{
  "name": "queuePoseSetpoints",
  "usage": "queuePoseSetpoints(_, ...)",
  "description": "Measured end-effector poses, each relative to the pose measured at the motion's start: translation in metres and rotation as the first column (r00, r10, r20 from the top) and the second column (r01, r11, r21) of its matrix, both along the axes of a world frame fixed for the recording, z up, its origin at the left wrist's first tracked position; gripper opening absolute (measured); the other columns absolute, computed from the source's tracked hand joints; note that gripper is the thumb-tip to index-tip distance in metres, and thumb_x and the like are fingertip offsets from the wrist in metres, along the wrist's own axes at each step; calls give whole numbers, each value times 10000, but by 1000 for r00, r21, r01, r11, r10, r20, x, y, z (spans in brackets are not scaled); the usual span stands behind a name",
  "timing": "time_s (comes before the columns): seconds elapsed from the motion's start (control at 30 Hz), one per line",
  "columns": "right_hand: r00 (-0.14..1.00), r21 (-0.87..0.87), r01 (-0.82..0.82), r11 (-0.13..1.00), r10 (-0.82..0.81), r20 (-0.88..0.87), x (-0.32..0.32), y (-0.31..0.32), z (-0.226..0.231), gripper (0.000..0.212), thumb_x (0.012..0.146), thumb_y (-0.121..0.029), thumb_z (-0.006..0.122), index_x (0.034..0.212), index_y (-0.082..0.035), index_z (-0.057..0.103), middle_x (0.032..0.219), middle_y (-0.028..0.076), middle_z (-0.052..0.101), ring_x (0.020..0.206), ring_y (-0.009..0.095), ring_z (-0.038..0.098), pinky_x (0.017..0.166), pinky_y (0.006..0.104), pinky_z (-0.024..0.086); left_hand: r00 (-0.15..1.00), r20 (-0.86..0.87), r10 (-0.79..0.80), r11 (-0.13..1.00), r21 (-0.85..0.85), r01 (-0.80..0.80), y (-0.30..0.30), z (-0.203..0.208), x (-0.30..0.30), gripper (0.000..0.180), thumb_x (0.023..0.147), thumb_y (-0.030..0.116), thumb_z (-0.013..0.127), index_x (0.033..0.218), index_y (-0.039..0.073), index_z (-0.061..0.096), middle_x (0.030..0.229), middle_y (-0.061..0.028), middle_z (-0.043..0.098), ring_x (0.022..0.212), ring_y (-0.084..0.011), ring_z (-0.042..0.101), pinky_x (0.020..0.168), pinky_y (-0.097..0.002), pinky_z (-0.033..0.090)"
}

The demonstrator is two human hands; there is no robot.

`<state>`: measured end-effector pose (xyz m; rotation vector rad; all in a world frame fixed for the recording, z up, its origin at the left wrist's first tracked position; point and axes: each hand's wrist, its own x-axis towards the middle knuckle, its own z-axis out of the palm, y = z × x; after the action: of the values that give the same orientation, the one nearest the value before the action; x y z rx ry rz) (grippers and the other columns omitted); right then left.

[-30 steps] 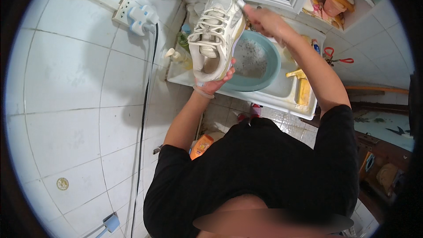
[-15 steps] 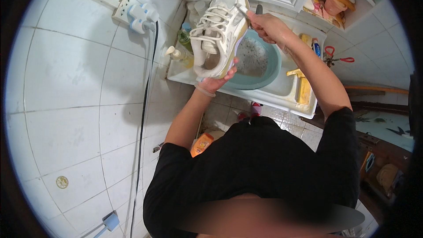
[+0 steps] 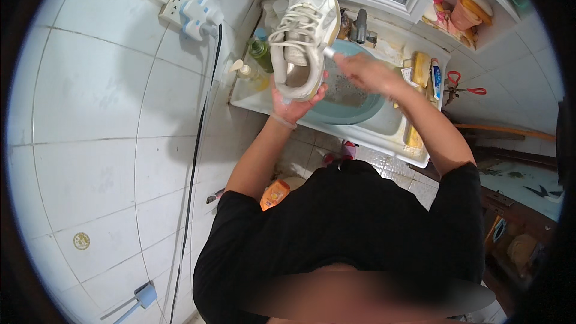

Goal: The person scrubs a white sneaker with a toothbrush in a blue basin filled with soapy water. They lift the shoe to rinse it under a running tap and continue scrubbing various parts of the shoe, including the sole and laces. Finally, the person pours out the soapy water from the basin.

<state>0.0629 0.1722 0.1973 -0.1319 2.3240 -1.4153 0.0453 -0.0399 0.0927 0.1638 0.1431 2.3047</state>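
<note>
The left hand (image 3: 295, 105), grip curled, cups a white lace-up sneaker (image 3: 306, 33); at its four o'clock the right hand (image 3: 367, 72) (blurred), grip closed, holds a slim white tool (image 3: 329, 52).

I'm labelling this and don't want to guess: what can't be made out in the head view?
In the head view:
Right hand: motion-blurred, so its exact grip is unclear.
White tool: only a small end shows; the right hand hides the rest.
Shoe: its underside is hidden by its own upper side.
Left hand: partly hidden behind the shoe.
Basin: its bottom is hidden by murky water.
</note>
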Motion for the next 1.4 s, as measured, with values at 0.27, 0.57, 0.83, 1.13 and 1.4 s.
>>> queuePoseSetpoints(0.27,974,269,-160,950,196,-111,11,-6,36,586,951,-477,337,840,8,645,691,258,539,726,433,516,714,445,414,955,-144,260,840,-454,-297,10,-3,-6,637,849,514,288,1195,20,492,994,-173,595,778,-292,575,647,-386,461)
queuePoseSetpoints(0.57,921,270,-193,943,269,-282,13,7,6,516,970,-411,354,757,24,531,645,186,547,636,346,507,642,396,419,960,-125,249,859,-429,-279,11,11,-4,547,859,461,363,1231,83,495,1161,-117,562,968,-300,565,744,-424,484)
queuePoseSetpoints(0.83,781,692,291,660,254,-571,4,16,8,164,838,-154,494,899,-38,591,672,171,624,650,335,629,568,433,498,833,-479,279,742,-443,-503,2,4,-5,571,849,313,466,1280,-58,414,1272,-151,497,1177,-265,487,1007,-380,370)
queuePoseSetpoints(1.13,700,610,68,789,398,-593,45,-3,0,119,799,-98,526,888,-22,547,816,136,581,761,310,600,617,394,487,871,-370,322,773,-428,-467,4,10,-8,529,841,255,496,1266,-55,437,1250,-123,525,1150,-242,510,1008,-383,365)
queuePoseSetpoints(1.4,637,761,347,548,458,-620,8,-9,-7,82,641,-104,590,583,-66,633,658,106,620,596,218,632,488,320,488,851,-450,272,707,-507,-494,16,15,-5,525,793,170,543,1266,-31,434,1195,-117,545,1080,-224,546,931,-345,422)
